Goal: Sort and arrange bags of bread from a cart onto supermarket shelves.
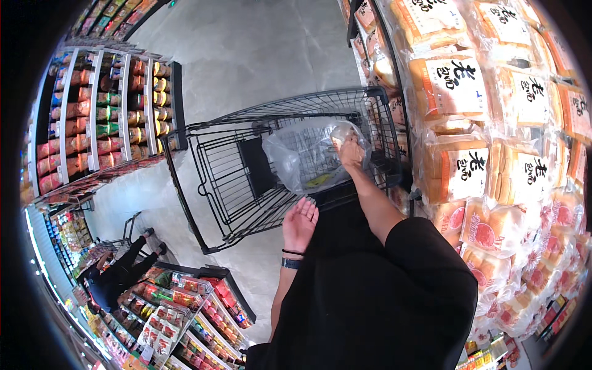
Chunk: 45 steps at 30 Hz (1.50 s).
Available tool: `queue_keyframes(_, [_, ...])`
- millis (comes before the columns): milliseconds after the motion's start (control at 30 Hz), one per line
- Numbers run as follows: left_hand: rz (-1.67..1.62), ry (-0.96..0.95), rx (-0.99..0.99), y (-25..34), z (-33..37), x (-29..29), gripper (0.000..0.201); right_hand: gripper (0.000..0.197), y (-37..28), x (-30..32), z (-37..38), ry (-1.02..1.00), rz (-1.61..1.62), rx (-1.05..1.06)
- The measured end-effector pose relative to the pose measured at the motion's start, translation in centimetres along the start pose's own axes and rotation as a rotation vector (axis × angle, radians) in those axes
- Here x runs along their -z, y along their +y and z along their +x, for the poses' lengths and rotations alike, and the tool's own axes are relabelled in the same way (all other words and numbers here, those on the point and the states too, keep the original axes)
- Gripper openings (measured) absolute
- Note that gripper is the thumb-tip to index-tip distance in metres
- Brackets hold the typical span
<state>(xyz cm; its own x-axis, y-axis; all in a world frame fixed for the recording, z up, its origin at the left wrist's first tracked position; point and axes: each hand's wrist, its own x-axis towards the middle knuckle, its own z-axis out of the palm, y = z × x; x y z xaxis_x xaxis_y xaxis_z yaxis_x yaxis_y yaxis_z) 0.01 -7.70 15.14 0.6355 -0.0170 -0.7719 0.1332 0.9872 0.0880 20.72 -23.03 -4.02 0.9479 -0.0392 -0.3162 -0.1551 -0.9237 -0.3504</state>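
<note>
Left hand (pixel 300 221) hangs open, palm up, by the black cart's (pixel 209 179) near rim, while right hand (pixel 351 150) at 1 o'clock grips a clear plastic bag (pixel 302 154) inside the basket.

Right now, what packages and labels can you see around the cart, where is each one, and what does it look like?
Bread bags: right-hand shelves, clear plastic, tan loaves, white labels with dark characters.
Round-label buns: lower right, clear bags, red-orange circles.
Clear plastic bag: in the black cart, crumpled, at the right hand.
Shelf packets: left rack, small red, orange and green rows.
Left hand: open, at the cart's near rim.
</note>
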Motion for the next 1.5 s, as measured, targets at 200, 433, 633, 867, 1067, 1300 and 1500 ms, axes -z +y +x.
queue_keyframes(200, [0.08, -0.029, 0.001, 1.1, 0.6, -1.7, 0.027, 0.04, 1.2, 0.8, 0.0, -0.111, 0.129, 0.034])
queue_keyframes(433, [0.174, -0.095, 0.091, 4.8, 2.2, -0.2, 0.032, 0.032, 0.4, 5.5, -5.1, -0.181, 0.46, 0.109])
queue_keyframes(633, [0.376, 0.024, 0.063, 9.8, 4.4, 2.9, 0.04, 0.03, -0.3, 11.6, -13.7, -0.183, 1.0, 0.278])
queue_keyframes(867, [0.624, -0.192, 0.14, 8.9, 5.4, 3.9, 0.043, 0.031, -1.3, 20.4, -25.9, -0.195, 1.124, 0.129])
queue_keyframes(1067, [0.486, -0.398, 0.371, 4.9, 2.7, 6.5, 0.043, 0.023, -0.7, 21.2, -33.2, -0.148, 1.285, 0.055])
queue_keyframes(1300, [0.572, -0.503, 0.49, 2.1, -1.7, 6.2, 0.042, 0.025, 1.1, 21.7, -36.8, -0.089, 1.156, 0.068])
queue_keyframes(1500, [0.688, -0.541, 0.73, -0.6, -4.0, 4.5, 0.044, 0.036, 3.1, 23.1, -40.6, 0.212, 0.787, 0.027])
